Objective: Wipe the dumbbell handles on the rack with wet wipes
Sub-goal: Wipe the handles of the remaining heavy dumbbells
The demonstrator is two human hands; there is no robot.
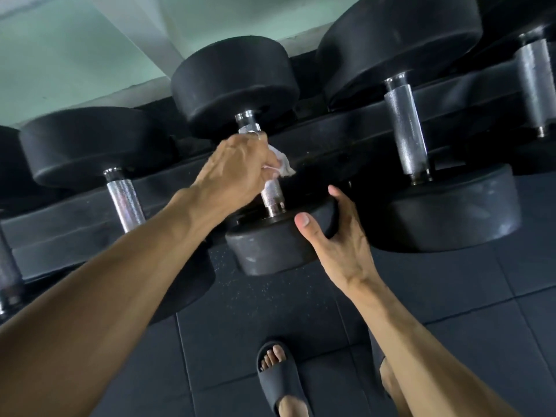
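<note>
A row of black round-headed dumbbells with knurled steel handles lies across a dark, padded two-rail rack [346,127], each handle spanning the gap between the rails. The middle dumbbell [234,82], taken here as the landmark, has its far head against the rear rail and its near head [267,248] overhanging the front rail. The left hand [237,167] is curled round the upper part of this dumbbell's bright metal handle [272,195], pinching a crumpled white wet wipe [281,162] against the steel; a corner of the wipe sticks out to the right of the fist. The right hand [337,239] is spread, with relaxed fingers resting on the right side of the near head and the thumb lying on its top face. To the left of the middle dumbbell sits a smaller dumbbell [90,145], partly hidden by the left forearm; to its right lies a larger dumbbell [406,130], with another beyond it at the frame edge. Below the landmark's near head, on dark rubber floor tiles [451,296], a foot in a grey slide sandal [279,377] is visible. Behind the rack stands a pale green wall [60,55].
</note>
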